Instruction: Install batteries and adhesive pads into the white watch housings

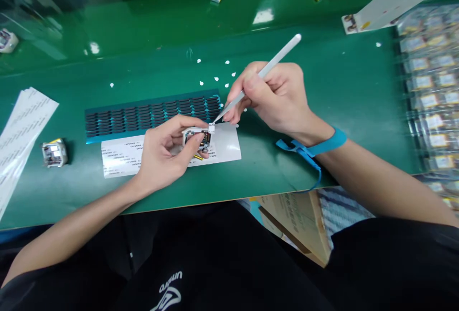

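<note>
My left hand (165, 152) is closed round a small electronic device (192, 135), an open white casing with circuitry inside. The thumb lies across its face, and a bit of yellow shows below the fingers. In my right hand (270, 92) are white tweezers (274, 60), held like a pen and slanting down to the left. Their tip touches or nearly touches a small white piece (211, 127) at the device's upper right corner. Beneath the left hand lies a white printed sheet (122, 158). Behind it is a blue sheet with rows of black strips (150, 114).
Small white dots (216, 79) are scattered on the green table (358, 110). Another open device (53, 152) and white sheets (25, 115) lie left. A tray of wrapped parts (430, 96) stands right. A blue wrist strap (326, 144) with a cord circles my right wrist.
</note>
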Demonstrator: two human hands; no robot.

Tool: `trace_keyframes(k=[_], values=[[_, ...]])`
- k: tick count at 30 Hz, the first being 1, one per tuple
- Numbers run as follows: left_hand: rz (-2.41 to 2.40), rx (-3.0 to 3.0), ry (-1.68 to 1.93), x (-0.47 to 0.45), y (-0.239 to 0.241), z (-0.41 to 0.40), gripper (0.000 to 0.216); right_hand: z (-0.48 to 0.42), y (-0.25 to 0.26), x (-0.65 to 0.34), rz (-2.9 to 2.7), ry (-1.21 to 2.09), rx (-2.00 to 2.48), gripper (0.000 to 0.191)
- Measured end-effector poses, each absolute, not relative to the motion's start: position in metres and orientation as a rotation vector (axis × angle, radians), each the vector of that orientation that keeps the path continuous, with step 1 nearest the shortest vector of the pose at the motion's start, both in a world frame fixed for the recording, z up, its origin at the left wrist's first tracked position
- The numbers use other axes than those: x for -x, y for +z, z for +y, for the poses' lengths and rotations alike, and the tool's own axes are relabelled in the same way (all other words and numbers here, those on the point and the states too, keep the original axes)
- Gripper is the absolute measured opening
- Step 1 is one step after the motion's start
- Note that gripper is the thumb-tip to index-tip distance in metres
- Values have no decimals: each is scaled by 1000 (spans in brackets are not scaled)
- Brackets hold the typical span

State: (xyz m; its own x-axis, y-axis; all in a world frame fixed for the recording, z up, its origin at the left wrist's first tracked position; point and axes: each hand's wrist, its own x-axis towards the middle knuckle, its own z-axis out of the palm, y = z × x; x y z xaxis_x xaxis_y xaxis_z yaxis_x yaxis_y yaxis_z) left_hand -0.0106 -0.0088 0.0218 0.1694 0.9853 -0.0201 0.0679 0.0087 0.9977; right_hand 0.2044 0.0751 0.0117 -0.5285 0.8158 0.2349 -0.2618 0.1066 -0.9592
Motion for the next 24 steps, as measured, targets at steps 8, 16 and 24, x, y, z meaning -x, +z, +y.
trace_keyframes(k=[8,16,24], values=[[1000,-1335,888,14,29,-11,32,48,21,-191,-1545,1512,595,30],[1000,-1265,920,11,25,-15,37,50,18,-191,-1532,1520,571,28],[1040,-1251,907,9,22,-15,37,45,21,-189,-1560,1460,732,35]])
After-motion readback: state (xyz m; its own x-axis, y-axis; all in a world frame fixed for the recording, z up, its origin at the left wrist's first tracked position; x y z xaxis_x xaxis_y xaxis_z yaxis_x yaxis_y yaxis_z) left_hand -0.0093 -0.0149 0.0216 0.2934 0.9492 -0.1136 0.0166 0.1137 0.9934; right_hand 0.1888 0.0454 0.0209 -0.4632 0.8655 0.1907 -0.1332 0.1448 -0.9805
